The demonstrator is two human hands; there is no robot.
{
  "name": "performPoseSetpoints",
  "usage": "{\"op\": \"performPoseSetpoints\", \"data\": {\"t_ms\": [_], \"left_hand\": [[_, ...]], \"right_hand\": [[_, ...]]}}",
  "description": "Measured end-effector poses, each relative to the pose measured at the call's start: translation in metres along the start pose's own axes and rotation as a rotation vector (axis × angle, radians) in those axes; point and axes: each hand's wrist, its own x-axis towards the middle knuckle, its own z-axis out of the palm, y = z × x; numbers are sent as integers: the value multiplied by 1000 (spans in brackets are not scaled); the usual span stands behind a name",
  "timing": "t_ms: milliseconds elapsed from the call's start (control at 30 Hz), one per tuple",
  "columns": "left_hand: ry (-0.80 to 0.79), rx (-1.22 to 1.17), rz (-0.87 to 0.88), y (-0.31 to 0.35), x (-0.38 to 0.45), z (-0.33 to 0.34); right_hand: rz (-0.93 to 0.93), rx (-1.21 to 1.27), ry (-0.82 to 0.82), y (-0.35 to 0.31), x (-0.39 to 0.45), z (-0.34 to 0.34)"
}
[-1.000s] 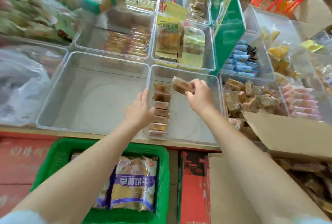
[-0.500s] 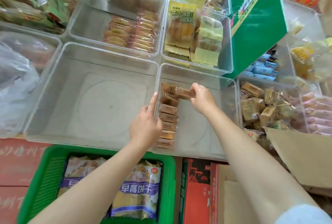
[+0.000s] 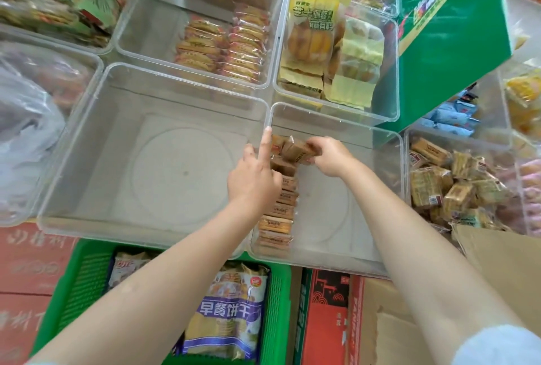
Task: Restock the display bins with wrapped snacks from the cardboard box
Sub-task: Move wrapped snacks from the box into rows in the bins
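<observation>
Pinching a brown wrapped snack (image 3: 298, 151) between thumb and curled fingers, the right hand (image 3: 329, 157) holds it at the far end of the row of snacks (image 3: 278, 206) inside the clear bin (image 3: 336, 259). That row runs along the bin's left wall. The left hand (image 3: 253, 180) rests at the same wall with its forefinger straight, pointing up along the rim; how its other fingers lie cannot be told. Left of this bin sits a larger clear bin (image 3: 87, 130). Right of it, a cardboard box (image 3: 497, 250) flap shows beside a bin of loose snacks (image 3: 450, 186). Nearer than the bin, a green basket (image 3: 82, 277) holds a biscuit bag (image 3: 228, 315).
</observation>
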Motion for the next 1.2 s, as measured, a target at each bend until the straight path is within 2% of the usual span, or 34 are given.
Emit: {"op": "performPoseSetpoints", "data": {"t_ms": [100,233,267,333,400,533,600,733,767,867,1000,1100,1200], "left_hand": [[-3,6,-4,-1,2,0],[-16,24,-13,0,1,1],[-16,23,-14,0,2,2],[-15,17,-16,0,3,2],[-10,15,-16,-1,3,3],[-9,13,-10,0,1,3],[-10,7,-10,-1,1,2],[-16,8,-12,0,2,2],[-14,12,-12,0,2,2],[-8,21,-14,0,2,3],[-2,21,-14,0,2,3],[-1,29,-11,0,1,3],[-7,28,-12,0,2,3]], "right_hand": [[-60,106,-122,-6,1,-10],[-36,179,-225,-9,4,-10],[-17,248,-242,-10,5,-6],[73,575,-260,-11,6,3],[151,887,-234,-10,3,13],[201,1146,-50,6,-6,29],[171,1061,33,11,-12,36],[105,490,111,15,-6,51],[110,425,94,13,-4,50],[135,494,72,3,0,48],[253,632,257,-11,8,50],[408,731,141,-20,16,56],[404,889,92,-24,19,58]]}}
